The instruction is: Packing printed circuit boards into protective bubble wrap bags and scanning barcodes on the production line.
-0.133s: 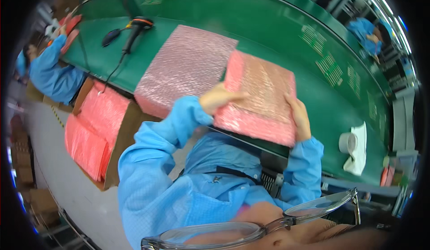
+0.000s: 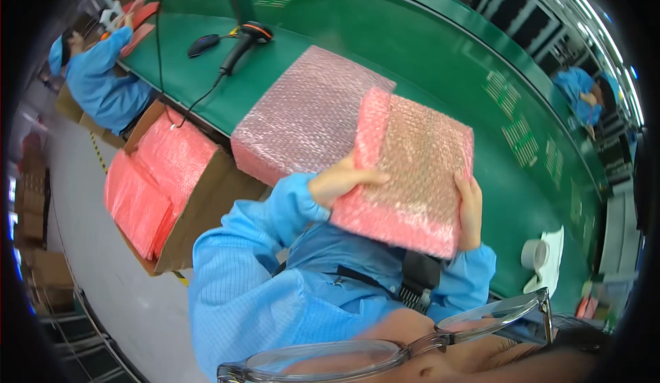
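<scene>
A flat package in pink bubble wrap (image 2: 423,156), brownish in its middle, is held up by its two sides in front of my body. My left hand (image 2: 344,179) grips its left edge, the thumb lying over the front. Along the right edge, my right hand (image 2: 470,208) closes on it with the fingers on the front side. Behind it and to the left, a larger block in pinkish bubble wrap (image 2: 302,111) rests on the green bench (image 2: 289,36). The held package overlaps the block's right corner in view.
A handheld scanner (image 2: 240,48) and a black mouse (image 2: 203,45) are at the far left. Left of me, a cardboard box (image 2: 206,208) holds pink bubble bags (image 2: 161,190). A tape roll (image 2: 533,254) lies on a white sheet at right. A co-worker (image 2: 103,81) sits far left.
The package has come nearer to my body and tilted up, showing more of its broad face. Both hands keep their hold. The whole view has shifted slightly.
</scene>
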Action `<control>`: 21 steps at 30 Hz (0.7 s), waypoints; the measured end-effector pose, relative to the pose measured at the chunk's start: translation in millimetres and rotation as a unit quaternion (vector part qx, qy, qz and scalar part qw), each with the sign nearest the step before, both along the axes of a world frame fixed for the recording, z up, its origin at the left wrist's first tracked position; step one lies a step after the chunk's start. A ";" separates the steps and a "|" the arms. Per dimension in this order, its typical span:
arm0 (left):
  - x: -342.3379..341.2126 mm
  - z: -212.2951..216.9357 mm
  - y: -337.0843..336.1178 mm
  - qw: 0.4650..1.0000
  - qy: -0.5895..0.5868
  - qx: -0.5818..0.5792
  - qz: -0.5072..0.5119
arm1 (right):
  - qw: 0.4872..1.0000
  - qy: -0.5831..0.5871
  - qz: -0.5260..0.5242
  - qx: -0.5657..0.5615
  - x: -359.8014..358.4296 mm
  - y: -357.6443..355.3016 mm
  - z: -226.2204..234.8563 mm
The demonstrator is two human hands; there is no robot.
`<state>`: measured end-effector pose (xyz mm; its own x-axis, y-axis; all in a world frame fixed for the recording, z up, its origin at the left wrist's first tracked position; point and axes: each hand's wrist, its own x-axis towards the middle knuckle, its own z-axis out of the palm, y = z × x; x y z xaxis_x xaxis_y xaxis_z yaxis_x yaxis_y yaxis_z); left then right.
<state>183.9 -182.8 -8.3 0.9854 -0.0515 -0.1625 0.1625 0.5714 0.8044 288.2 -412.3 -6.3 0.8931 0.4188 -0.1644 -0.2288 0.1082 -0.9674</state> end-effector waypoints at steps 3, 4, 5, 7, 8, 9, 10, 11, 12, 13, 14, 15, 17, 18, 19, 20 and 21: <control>-65.7 4.2 36.3 0.991 -0.063 -0.012 0.116 | 0.996 -0.047 0.012 0.077 -35.2 44.1 22.6; -92.5 5.9 52.4 0.987 -0.049 -0.011 0.154 | 0.985 -0.045 0.095 0.137 -45.7 57.3 30.4; -113.5 6.3 64.6 0.972 -0.042 0.003 0.231 | 0.965 -0.044 0.169 0.194 -50.9 68.3 33.0; -151.0 6.2 93.1 0.916 -0.061 0.054 0.392 | 0.936 -0.174 0.298 0.065 -52.3 93.0 19.4; -170.0 5.0 110.0 0.871 -0.075 0.042 0.484 | 0.881 -0.321 0.340 -0.069 -54.0 106.2 11.5; -178.7 6.0 130.6 0.822 -0.093 0.028 0.561 | 0.813 -0.456 0.332 -0.146 -53.5 112.9 -9.3; -192.8 5.7 165.6 0.792 -0.103 0.040 0.600 | 0.784 -0.505 0.316 -0.173 -60.0 121.7 -20.0; -199.5 3.7 208.3 0.759 -0.119 0.050 0.638 | 0.752 -0.553 0.293 -0.205 -65.9 129.5 -29.1; -205.1 2.6 257.7 0.724 -0.135 0.061 0.674 | 0.736 -0.558 0.299 -0.240 -67.7 134.7 -42.4; -213.2 4.7 308.5 0.678 -0.124 0.119 0.715 | 0.738 -0.557 0.300 -0.235 -69.8 140.4 -45.6; -225.8 12.2 363.9 0.642 -0.126 0.129 0.745 | 0.702 -0.591 0.294 -0.266 -74.0 146.3 -46.3; -221.9 10.6 420.7 0.614 -0.129 0.128 0.768 | 0.662 -0.623 0.281 -0.308 -75.6 152.0 -46.8; -195.9 6.0 505.8 0.539 -0.175 0.156 0.809 | 0.675 -0.591 0.277 -0.345 -78.5 165.0 -48.7; -193.0 3.7 544.1 0.519 -0.147 0.118 0.834 | 0.642 -0.609 0.274 -0.377 -79.2 174.3 -52.9; -190.4 -0.9 577.8 0.497 -0.119 0.079 0.856 | 0.607 -0.626 0.270 -0.409 -81.3 184.1 -55.8; -181.0 -10.6 605.5 0.503 -0.118 0.080 0.853 | 0.636 -0.590 0.276 -0.414 -83.7 190.0 -48.1; -180.3 -18.5 630.4 0.513 -0.100 0.070 0.850 | 0.641 -0.586 0.277 -0.412 -87.5 193.8 -48.5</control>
